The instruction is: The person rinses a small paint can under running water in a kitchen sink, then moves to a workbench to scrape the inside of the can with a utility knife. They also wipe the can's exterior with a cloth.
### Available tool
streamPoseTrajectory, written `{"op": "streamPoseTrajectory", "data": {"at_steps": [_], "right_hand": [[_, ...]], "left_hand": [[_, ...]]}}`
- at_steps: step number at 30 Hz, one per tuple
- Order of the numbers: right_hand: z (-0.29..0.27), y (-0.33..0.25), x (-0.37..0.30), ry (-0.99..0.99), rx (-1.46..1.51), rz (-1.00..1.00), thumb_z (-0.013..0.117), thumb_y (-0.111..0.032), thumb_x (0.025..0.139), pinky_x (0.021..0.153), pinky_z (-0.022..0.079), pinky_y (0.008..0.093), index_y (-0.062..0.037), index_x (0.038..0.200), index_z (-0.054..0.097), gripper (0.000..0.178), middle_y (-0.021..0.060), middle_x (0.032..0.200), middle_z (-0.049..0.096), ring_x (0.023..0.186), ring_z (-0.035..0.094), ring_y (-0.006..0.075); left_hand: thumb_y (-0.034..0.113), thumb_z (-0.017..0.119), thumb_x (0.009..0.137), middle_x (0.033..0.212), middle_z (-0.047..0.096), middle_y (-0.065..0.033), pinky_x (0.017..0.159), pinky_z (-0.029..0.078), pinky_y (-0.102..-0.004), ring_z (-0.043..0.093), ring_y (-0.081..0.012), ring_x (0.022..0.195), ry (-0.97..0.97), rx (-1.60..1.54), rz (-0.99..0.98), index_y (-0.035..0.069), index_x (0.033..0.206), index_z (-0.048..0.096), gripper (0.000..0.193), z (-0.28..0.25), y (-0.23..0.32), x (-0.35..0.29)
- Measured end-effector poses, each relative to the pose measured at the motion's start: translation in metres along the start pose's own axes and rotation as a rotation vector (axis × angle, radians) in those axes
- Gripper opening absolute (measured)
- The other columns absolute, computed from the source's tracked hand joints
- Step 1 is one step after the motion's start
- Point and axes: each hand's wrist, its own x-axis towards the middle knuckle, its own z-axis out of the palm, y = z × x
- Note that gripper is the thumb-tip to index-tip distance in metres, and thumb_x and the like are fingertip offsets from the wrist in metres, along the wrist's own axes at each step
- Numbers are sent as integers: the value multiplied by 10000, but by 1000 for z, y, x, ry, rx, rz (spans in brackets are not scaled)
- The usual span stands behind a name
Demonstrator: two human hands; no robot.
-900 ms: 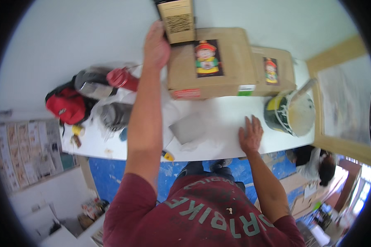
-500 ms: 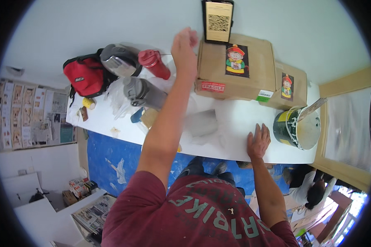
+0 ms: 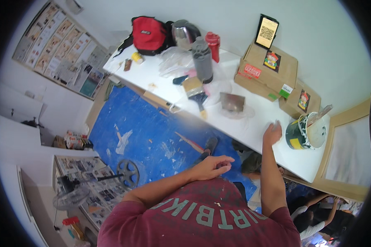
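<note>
The paint bucket (image 3: 306,132), dark green with a yellow label patch and a pale, paint-smeared inside, stands at the right end of the long white table (image 3: 239,123), near its front edge. A stirring stick (image 3: 320,114) leans out of the bucket toward the far right. Our right hand (image 3: 273,132) rests palm down on the table just left of the bucket, fingers spread and gripping nothing; we cannot tell whether it touches the bucket's side. Our left hand (image 3: 210,166) hangs off the table, near our chest, fingers loosely curled and empty.

We judge the bucket to be stiff-walled and fairly heavy if it holds paint, with a rim and outer wall that may be slick with wet paint. The cleaner outer wall, low down, looks the safest place to take hold; we see no handle for sure. Tipping it could spill, and the loose stick may shift.

Farther left on the table lie a wide paintbrush (image 3: 197,92), a trowel (image 3: 232,103) on clear plastic, and a grey bottle (image 3: 203,61). Two cardboard boxes (image 3: 268,72) sit at the far side, left of the bucket.
</note>
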Motion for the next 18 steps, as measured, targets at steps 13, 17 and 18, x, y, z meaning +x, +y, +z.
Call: {"op": "streamPoseTrajectory", "data": {"at_steps": [13, 17, 18], "right_hand": [[-4, -250, 30, -317, 1699, 1035, 430, -370, 1054, 805, 561, 351, -42, 1552, 352, 601, 117, 1246, 554, 937, 589, 219], [34, -319, -26, -417, 1771, 1135, 433, -364, 1054, 761, 564, 332, -31, 1424, 462, 499, 109, 1183, 590, 885, 601, 210], [49, -345, -51, -469, 1743, 1127, 434, -352, 1053, 746, 567, 329, -25, 1365, 487, 455, 110, 1160, 598, 870, 604, 208]], "left_hand": [[157, 653, 964, 1272, 561, -213, 990, 499, -443, 594, -374, 1132, 145, 167, 305, 19, 1334, 532, 413, 18, 54, -58], [134, 658, 953, 1283, 547, -208, 980, 499, -412, 579, -353, 1159, 428, 230, 497, 32, 1330, 533, 410, -30, 4, -81], [133, 659, 952, 1281, 548, -206, 978, 501, -401, 577, -347, 1166, 564, 250, 565, 38, 1334, 535, 413, -47, -8, -89]]}}
